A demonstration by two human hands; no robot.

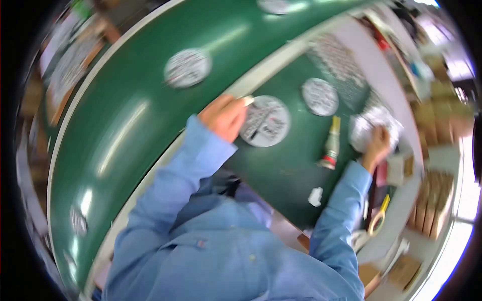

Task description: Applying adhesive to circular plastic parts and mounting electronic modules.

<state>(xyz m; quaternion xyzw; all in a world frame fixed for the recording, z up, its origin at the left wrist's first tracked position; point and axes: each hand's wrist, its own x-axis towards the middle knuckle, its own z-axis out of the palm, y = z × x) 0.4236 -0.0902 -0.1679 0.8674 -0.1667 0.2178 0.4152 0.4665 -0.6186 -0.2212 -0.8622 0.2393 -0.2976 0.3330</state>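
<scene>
My left hand [224, 118] is closed at the left rim of a round white plate [281, 122] bearing dark and silvery marks or parts, too blurred to make out. A small pale piece [248, 101] shows at its fingertips. Over on the right, my right hand [378, 145] has its fingers curled together against a crinkled silvery plastic bag [362, 131]; the bag's contents are hidden. Between the hands lies a glue tube [331, 145] with a yellow tip and a red band. A second round plate [320, 97] rests beyond it.
A green conveyor belt [125, 95] curves along the left, carrying more round plates, one [188, 67] near the far side. Many small silvery pieces [337, 59] are spread at the worktop's back. Yellow-handled scissors [377, 220] and a white scrap [315, 196] lie at the right.
</scene>
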